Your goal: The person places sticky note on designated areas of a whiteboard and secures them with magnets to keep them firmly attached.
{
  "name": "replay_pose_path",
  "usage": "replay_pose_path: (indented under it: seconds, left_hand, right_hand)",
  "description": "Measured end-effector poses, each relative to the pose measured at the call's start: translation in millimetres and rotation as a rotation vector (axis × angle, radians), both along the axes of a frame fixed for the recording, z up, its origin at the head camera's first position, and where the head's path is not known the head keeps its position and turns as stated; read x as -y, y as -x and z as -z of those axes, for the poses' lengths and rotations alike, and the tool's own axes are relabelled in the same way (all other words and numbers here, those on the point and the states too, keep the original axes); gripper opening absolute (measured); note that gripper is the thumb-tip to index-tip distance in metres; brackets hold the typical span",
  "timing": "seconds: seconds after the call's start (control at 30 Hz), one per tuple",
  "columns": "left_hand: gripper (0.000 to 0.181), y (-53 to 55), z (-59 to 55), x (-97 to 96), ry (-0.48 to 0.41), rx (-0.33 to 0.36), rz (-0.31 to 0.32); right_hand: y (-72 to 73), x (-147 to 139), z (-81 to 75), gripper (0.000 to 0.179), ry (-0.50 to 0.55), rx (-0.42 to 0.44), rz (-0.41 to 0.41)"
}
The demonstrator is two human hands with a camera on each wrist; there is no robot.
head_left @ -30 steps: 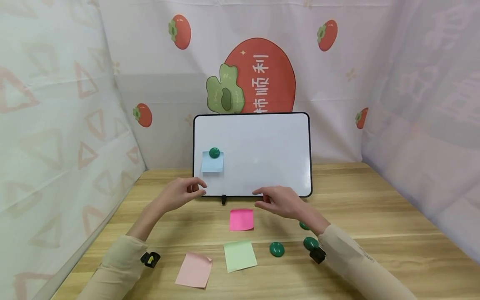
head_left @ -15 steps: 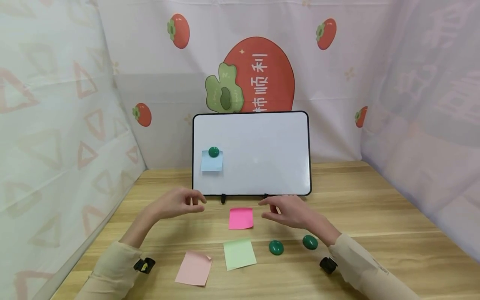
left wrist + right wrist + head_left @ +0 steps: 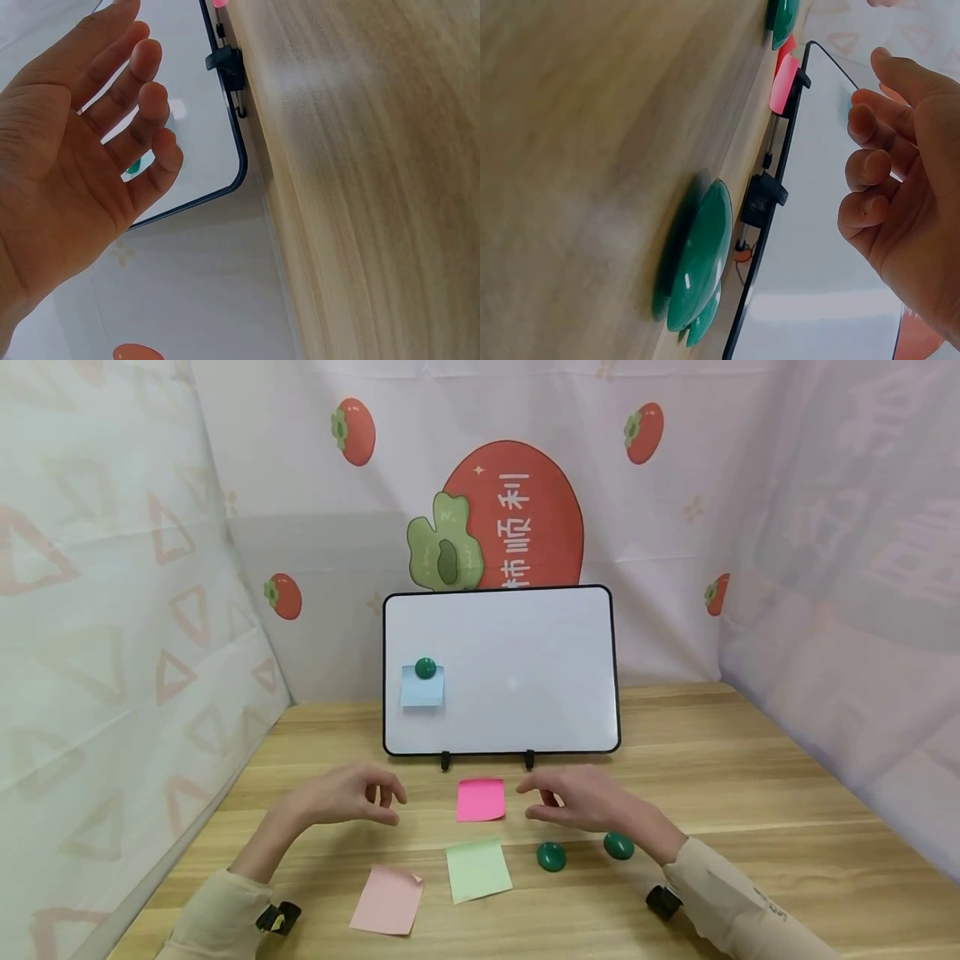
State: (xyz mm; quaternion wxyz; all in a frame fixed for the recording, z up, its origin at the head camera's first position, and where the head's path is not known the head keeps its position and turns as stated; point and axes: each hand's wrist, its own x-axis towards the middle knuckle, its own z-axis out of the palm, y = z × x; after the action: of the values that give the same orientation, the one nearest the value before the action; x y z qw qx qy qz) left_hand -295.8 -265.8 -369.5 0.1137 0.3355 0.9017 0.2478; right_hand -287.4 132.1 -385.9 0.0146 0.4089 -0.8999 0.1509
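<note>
My left hand (image 3: 348, 795) hovers over the table left of a hot-pink sticky note (image 3: 481, 800), its fingers loosely bent and holding nothing. In the left wrist view the same hand (image 3: 82, 142) shows a bare palm. On the note's other side is my right hand (image 3: 577, 798), also relaxed, with nothing in its fingers in the right wrist view. Nearer to me lie a light green sticky note (image 3: 478, 871) and a pale pink sticky note (image 3: 387, 900). Two green round magnets (image 3: 551, 857) show on the table near the right forearm; the right wrist view shows a further one.
A black-framed whiteboard (image 3: 517, 677) stands at the back on small black feet (image 3: 529, 760). A green magnet (image 3: 425, 668) holds a light blue sticky note (image 3: 422, 689) on its left part. Printed cloth (image 3: 652, 552) encloses the wooden table (image 3: 712, 777) behind and at the sides.
Both hands have moved back from the whiteboard's lower edge, down and toward me, drifting slightly apart. The notes and magnets lie as before.
</note>
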Motion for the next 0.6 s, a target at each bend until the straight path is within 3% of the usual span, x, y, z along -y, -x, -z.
replay_pose_path:
  seconds: [0.3, 0.6]
  left_hand:
    - [0.022, -6.5, 2.5, -5.0, 0.037, 0.129, 0.055]
    - [0.02, -10.4, 6.4, -13.1, 0.028, 0.267, 0.143]
  right_hand:
    - [0.9, -4, 2.1, 0.046, -0.024, 0.048, -0.037]
    - [1.7, -8, 4.0, 0.052, -0.074, 0.151, -0.083]
